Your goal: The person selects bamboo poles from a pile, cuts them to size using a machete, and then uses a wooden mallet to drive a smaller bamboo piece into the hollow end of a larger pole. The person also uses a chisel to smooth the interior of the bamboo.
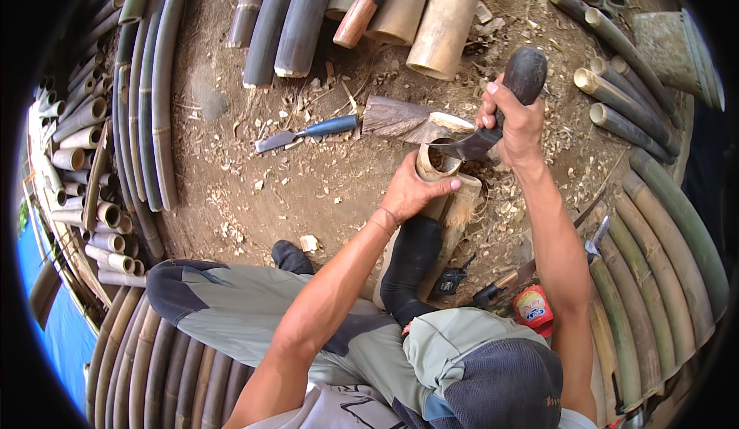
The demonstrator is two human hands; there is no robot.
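Observation:
My left hand (412,190) is wrapped around a short bamboo tube (437,169), its open end facing up. In my right hand (517,125) is a knife with a thick dark handle (526,73). Its broad dark blade (471,146) reaches to the tube's mouth, and the tip is partly hidden at the rim. Just beyond the tube lies a wood block (394,119) with a pale cut face. Left of the block, a blue-handled flat blade tool (327,126) rests on the ground. A split piece with frayed fibres (463,202) stands beside my dark boot (412,263).
Thick bamboo tubes (450,25) lie ahead, with a wooden-handled tool (356,23) across them. Long poles (163,83) and stacked tubes (85,152) line the left. More bamboo (662,244) lies at right, near a red packet (531,306) and a bucket (670,52). Shavings litter the dirt.

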